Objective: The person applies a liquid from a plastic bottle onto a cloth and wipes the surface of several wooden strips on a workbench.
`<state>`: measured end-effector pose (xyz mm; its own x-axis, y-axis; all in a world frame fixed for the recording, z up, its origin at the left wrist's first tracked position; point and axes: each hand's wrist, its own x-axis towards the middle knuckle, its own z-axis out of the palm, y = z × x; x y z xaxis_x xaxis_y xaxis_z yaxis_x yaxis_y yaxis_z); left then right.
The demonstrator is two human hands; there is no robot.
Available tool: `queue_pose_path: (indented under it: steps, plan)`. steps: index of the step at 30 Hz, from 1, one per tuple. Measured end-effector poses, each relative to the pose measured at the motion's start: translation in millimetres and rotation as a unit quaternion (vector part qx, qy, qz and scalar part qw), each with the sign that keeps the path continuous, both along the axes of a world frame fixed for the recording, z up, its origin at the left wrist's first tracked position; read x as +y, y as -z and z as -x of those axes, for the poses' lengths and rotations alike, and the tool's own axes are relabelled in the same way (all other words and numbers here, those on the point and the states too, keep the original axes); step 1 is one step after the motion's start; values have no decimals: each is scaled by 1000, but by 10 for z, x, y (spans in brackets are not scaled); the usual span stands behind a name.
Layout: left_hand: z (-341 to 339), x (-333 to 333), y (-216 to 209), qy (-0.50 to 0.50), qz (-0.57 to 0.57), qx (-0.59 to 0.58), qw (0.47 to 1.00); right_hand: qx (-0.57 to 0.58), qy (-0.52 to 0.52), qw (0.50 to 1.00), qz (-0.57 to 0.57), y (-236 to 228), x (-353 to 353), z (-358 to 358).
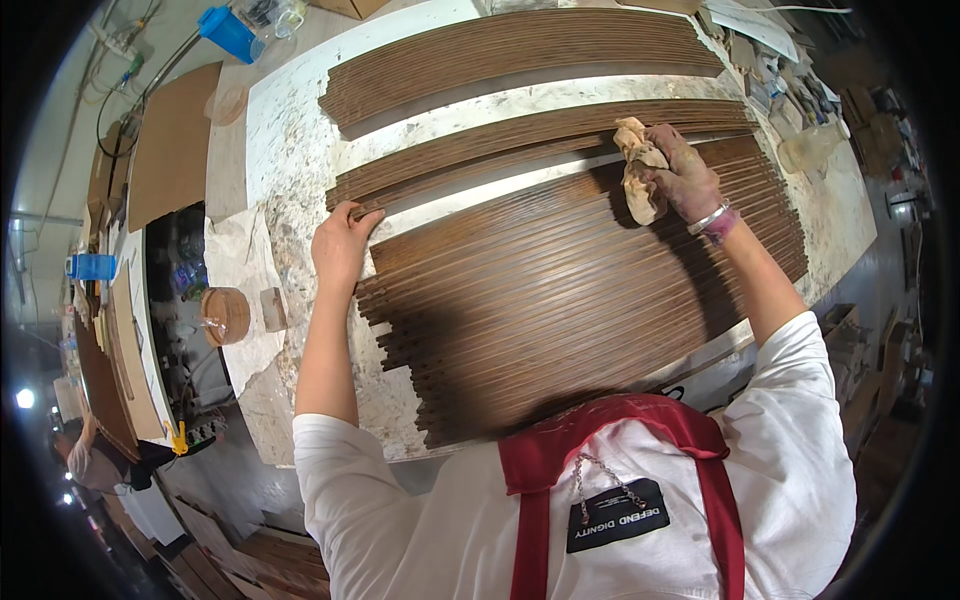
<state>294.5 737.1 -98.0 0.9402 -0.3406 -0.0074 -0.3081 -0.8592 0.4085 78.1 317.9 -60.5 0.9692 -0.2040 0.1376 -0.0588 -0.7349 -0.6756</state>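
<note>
Long, thin brown wood strips lie side by side in three groups across a white, stain-spotted table: a broad near group, a narrower middle group and a far group. My left hand is at the left end of the middle group, thumb and fingers pinching the end of a strip. A crumpled tan rag is bunched in my right hand, over the right part of the strips, beside the gap between the middle and near groups. Dark stains mark the right hand's fingers.
At the left table edge sit a round wooden container and a small block on paper. A blue cup stands far left, near a brown board. A clear jar lies at the right edge. Another person is far left.
</note>
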Motion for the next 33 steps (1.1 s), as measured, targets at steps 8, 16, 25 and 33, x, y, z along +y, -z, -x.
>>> queue_pose_path:
  steps: [8,16,25,33]
  plan:
    - [374,-126,-204,192,-3,-39,981,36,110,973,-197,49,-65,24]
    - [134,-313,-129,324,-96,45,940,9,51,998,-32,-252,87,-10]
    - [351,-450,-456,204,-35,166,964,-32,34,998,40,-234,-18,99]
    - [505,-191,-558,221,73,135,963,-16,9,1000,0,-334,9,-60]
